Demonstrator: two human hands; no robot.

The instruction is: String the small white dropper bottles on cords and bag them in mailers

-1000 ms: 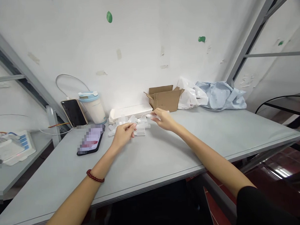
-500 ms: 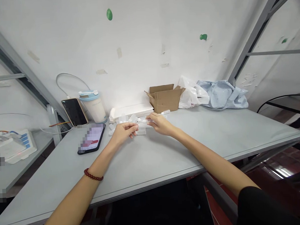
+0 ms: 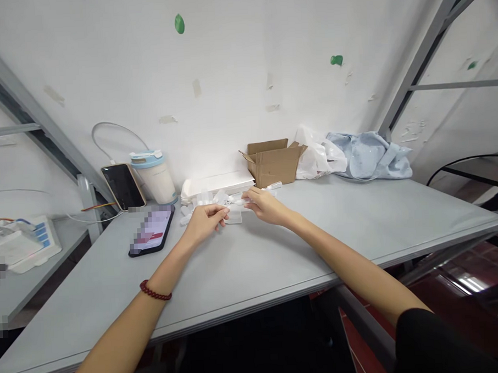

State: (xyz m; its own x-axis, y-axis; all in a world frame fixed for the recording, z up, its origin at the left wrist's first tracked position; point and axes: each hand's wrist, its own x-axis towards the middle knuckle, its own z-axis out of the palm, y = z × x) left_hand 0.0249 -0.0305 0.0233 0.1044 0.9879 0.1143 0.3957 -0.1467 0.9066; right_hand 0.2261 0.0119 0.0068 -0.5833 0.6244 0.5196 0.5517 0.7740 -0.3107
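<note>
"Where are the hands working?"

"On the near side of the cardboard box (image 3: 276,169), a little to its left. The left hand (image 3: 207,218) and the right hand (image 3: 266,205) face each other over the worktop (image 3: 252,269)."

"What's in each grip?"

"Both are narrow, thumb against fingertips. They seem to share a small clear piece (image 3: 235,200), in front of the cardboard box and left of it. The right one's pinch on it looks likelier; the left's contact is too small to make out."

"And the rest of that stuff?"

"Loose clear pieces (image 3: 234,218) lie around the fingers, left of the cardboard box. A clear tube (image 3: 275,186) lies just in front of it, and a white flat box (image 3: 220,184) sits just to its left."

"So which step is this?"

"Fine two-handed handling of one small part, I'd judge. Whether it's joined or separate, I can't tell."

"What does the next move call for?"

"Light, steady fingertips, I'd think, with both ends kept in line and the knuckles clear of the loose ones left of the cardboard box."
</note>
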